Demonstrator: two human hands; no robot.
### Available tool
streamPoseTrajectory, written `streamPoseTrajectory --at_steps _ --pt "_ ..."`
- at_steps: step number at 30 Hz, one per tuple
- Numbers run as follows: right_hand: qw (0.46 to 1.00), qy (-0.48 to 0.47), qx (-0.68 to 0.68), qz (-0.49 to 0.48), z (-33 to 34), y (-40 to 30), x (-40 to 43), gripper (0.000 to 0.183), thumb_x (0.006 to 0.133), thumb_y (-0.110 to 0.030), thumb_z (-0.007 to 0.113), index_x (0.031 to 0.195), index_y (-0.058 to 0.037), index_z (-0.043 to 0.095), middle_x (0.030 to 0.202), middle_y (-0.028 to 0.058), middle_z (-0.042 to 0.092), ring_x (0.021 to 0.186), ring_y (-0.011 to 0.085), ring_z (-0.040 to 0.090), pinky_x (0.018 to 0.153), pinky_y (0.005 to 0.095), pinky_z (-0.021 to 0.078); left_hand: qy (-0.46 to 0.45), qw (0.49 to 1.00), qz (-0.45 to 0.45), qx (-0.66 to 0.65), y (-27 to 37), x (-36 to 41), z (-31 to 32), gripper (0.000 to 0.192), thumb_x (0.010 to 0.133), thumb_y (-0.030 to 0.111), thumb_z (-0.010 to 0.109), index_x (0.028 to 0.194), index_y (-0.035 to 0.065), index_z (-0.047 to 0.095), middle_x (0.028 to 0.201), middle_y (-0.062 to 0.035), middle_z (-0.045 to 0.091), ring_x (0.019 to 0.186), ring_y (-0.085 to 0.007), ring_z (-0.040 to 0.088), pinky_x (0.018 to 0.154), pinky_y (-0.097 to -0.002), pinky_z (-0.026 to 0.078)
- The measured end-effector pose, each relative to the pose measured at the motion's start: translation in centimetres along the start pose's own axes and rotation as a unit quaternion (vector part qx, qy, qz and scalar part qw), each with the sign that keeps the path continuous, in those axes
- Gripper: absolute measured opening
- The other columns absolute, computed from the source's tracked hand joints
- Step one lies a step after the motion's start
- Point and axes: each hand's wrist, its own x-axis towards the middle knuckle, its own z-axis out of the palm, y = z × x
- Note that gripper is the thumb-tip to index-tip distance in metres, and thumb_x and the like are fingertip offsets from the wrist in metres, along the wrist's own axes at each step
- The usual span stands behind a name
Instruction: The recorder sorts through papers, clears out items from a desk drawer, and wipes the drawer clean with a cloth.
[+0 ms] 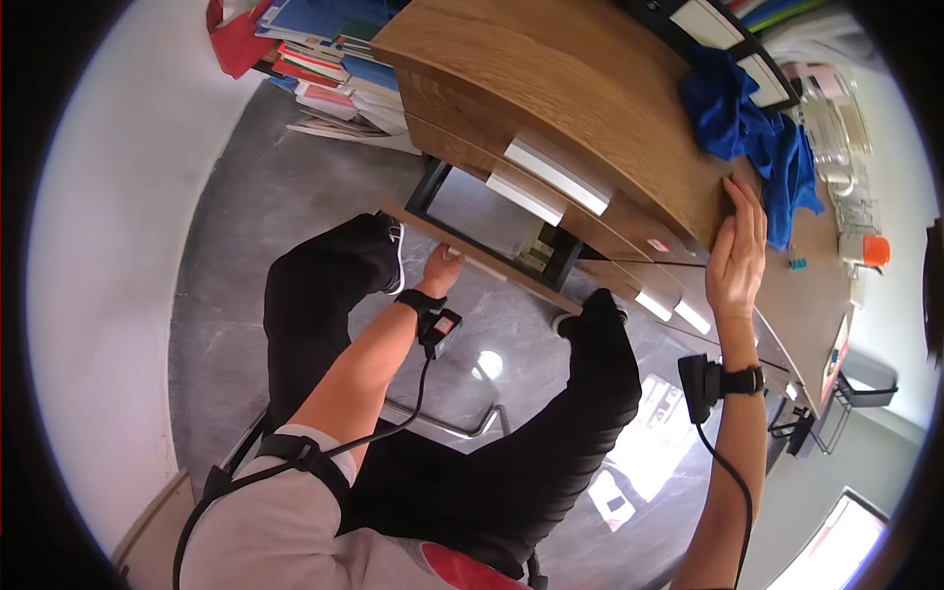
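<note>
In the head view my left hand (441,271) grips the pale handle (483,267) on the front of a low wooden drawer (413,221), which stands pulled out between my feet. Inside lie a large flat translucent item (472,203) and some small greenish packs (537,249) at the right end. My right hand (740,247) lies flat against the front edge of the wooden cabinet top (582,81), fingers straight and holding nothing. Just beyond its fingertips is a crumpled blue cloth (737,118). The drawers above, with white handles (557,177), are closed.
Stacked books and papers (346,88) stand left of the cabinet, near a red bag (236,37). Clear containers (826,133), an orange-capped bottle (866,251) and a teal binder clip (797,259) sit on top at right. A metal chair frame (472,428) shows between my legs.
</note>
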Motion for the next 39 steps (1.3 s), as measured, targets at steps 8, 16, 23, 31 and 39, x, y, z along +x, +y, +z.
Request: streamPoseTrajectory --at_steps 8,16,23,31,39 --pt "1.000 0.022 -0.004 0.007 0.3 1.0 -1.0 0.032 0.082 -0.005 0.039 0.111 -0.0014 0.052 0.119 0.0154 0.049 0.111 0.0317 0.044 0.097 0.0396 0.0311 -0.220 0.949 -0.195 -0.111 1.9 -10.2 -4.0 0.039 0.084 0.027 0.054 0.118 0.0101 0.044 0.073 -0.0004 0.055 0.067 -0.0171 0.054 0.063 -0.0391 0.048" --pt "0.999 0.030 0.014 0.015 -0.3 -0.2 -0.5 0.030 0.083 0.000 0.040 0.110 -0.0012 0.054 0.119 0.0161 0.051 0.111 0.0308 0.047 0.097 0.0374 0.0332 -0.255 0.778 0.196 0.539 9.7 -9.9 -5.8 0.019 0.069 0.008 0.056 0.085 0.0042 0.066 0.087 -0.0129 0.065 0.090 -0.0282 0.061 0.075 -0.0415 0.046" --pt "0.943 0.135 0.286 0.101 3.5 -8.3 -10.3 0.029 0.089 -0.015 0.039 0.098 0.0071 0.056 0.099 0.0184 0.058 0.091 0.0314 0.057 0.081 0.0374 0.0443 -0.349 0.687 0.151 0.619 11.0 -11.0 -5.9 0.019 0.065 0.009 0.064 0.084 0.0078 0.067 0.086 -0.0110 0.066 0.086 -0.0244 0.062 0.069 -0.0376 0.046" --pt "0.802 -0.404 0.265 0.351 29.9 -7.6 -19.8 0.054 0.069 -0.028 0.075 0.109 0.0015 0.053 0.102 0.0156 0.058 0.093 0.0243 0.056 0.080 0.0329 0.0446 -0.487 0.645 0.134 0.573 9.0 -11.0 -6.2 0.030 0.070 0.019 0.062 0.098 0.0086 0.066 0.100 -0.0069 0.064 0.095 -0.0261 0.060 0.070 -0.0539 0.049" --pt "0.578 -0.350 0.401 0.619 37.8 -10.3 -22.4 0.066 0.073 -0.032 0.072 0.122 0.0040 0.045 0.116 0.0130 0.052 0.105 0.0242 0.051 0.089 0.0342 0.0407 -0.610 0.672 0.047 0.417 11.2 -9.3 -11.1 0.017 0.070 0.014 0.057 0.082 0.0034 0.064 0.085 -0.0110 0.065 0.086 -0.0294 0.061 0.063 -0.0399 0.049"
